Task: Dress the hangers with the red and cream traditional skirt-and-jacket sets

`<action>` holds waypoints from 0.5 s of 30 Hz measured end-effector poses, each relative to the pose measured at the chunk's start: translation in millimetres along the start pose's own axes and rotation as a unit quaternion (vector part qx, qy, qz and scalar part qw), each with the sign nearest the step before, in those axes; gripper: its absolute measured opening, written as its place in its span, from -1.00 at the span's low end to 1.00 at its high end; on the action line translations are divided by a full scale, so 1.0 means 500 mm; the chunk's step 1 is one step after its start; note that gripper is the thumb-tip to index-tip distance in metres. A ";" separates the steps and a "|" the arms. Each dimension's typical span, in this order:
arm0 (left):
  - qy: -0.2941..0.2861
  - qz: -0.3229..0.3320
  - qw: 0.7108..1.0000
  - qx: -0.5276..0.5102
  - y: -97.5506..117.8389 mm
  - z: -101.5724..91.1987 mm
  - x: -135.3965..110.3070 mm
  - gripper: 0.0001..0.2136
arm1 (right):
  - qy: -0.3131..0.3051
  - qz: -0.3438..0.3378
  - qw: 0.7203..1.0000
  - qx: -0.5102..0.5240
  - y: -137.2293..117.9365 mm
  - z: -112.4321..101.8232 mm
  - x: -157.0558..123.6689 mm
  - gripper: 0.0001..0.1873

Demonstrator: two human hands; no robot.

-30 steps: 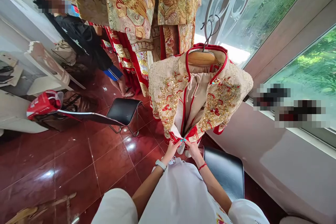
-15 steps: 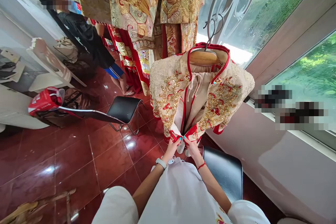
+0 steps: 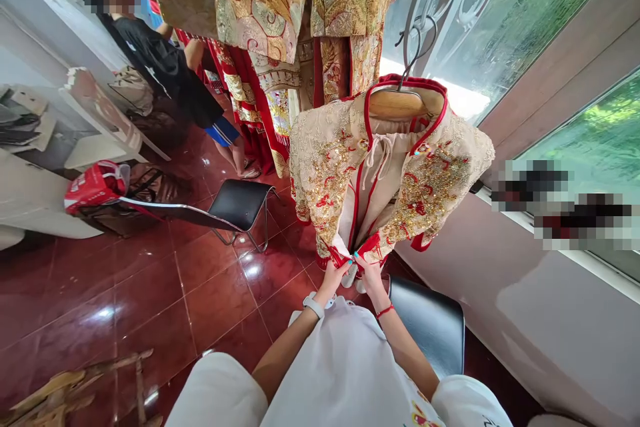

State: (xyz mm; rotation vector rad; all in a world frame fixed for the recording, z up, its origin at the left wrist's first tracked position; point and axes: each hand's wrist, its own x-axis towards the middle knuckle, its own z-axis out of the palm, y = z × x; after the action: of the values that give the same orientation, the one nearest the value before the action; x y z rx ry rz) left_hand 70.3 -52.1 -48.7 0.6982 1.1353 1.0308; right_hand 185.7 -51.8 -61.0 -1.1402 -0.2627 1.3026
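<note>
A cream jacket (image 3: 327,167) with gold beading, red embroidery and red edging hangs in front of me on a metal-hooked wooden hanger (image 3: 397,105). Its collar stands open, and a cream drawstring bow (image 3: 383,150) shows inside. At the lower front, my left hand (image 3: 336,279) pinches the red-trimmed edge of one front panel. My right hand (image 3: 370,273) grips the matching edge of the other panel, and the fingertips of both hands almost meet. What lies between the fingers, such as a fastener, is too small to make out.
Embroidered gold and red garments (image 3: 265,0) hang behind the jacket. A black chair (image 3: 243,203) stands to the left, another black seat (image 3: 430,327) close at my right. A person in black (image 3: 165,67) stands at the far left. A window (image 3: 590,127) lines the right wall.
The view has shifted slightly, so the jacket and room appear a little to the right. Both hands keep hold of the panel edges, close together as before.
</note>
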 end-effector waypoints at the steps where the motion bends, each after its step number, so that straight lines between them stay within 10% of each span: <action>1: -0.002 -0.006 1.000 -0.001 -0.002 -0.001 0.000 -0.62 | 0.002 0.003 1.000 -0.001 0.003 0.000 0.001 -0.52; 15: -0.024 -0.057 0.998 -0.029 -0.027 -0.017 0.021 -0.62 | -0.126 0.173 0.977 -0.020 0.006 -0.068 -0.045 -0.62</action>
State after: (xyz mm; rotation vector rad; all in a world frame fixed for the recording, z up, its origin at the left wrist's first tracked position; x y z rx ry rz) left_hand 67.0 -47.8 -67.0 0.6023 1.0856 0.9425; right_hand 201.0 -88.3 -69.9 -1.0852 -0.2842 1.7621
